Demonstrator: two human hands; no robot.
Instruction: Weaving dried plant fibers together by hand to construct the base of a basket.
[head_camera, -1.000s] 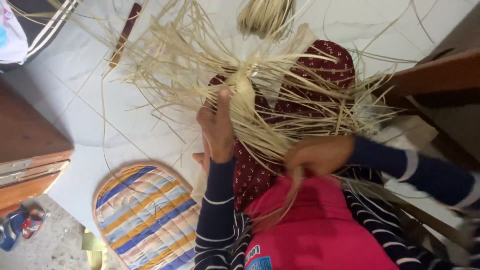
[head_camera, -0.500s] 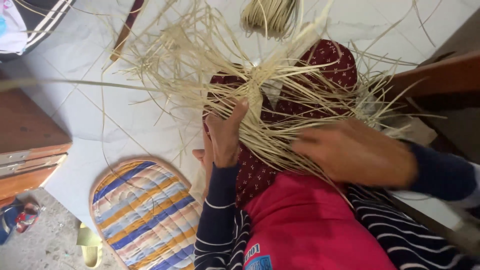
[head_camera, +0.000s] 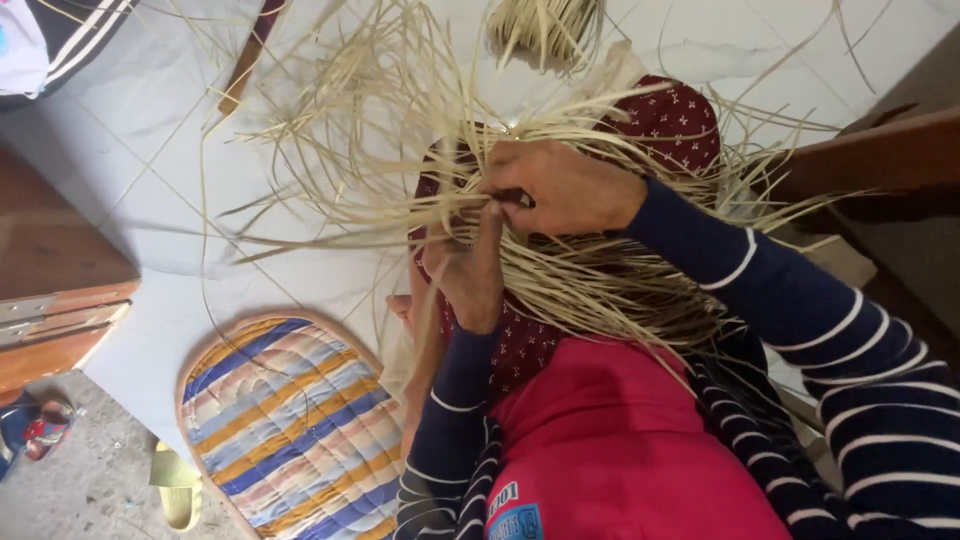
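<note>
A loose bundle of pale straw strips (head_camera: 420, 170) fans out over my lap and the white tiled floor (head_camera: 170, 180). My left hand (head_camera: 470, 265) is raised under the bundle, fingers closed around several strips near the middle. My right hand (head_camera: 560, 185) reaches across from the right and pinches strips just above the left hand. The two hands touch at the fingertips. Both arms wear dark blue sleeves with white stripes. Below the straw lies a maroon dotted cloth (head_camera: 670, 125) over my knees, and a pink garment (head_camera: 610, 440) covers my front.
A striped oval mat (head_camera: 290, 420) lies on the floor at lower left. A wooden piece of furniture (head_camera: 50, 300) stands at the left edge, another brown wooden edge (head_camera: 870, 160) at the right. A coil of straw (head_camera: 545, 25) sits at the top. A yellow sandal (head_camera: 180, 485) lies near the mat.
My right hand has moved from low on the right up to the middle of the bundle, meeting the left hand. The left hand stayed near the centre of the straw.
</note>
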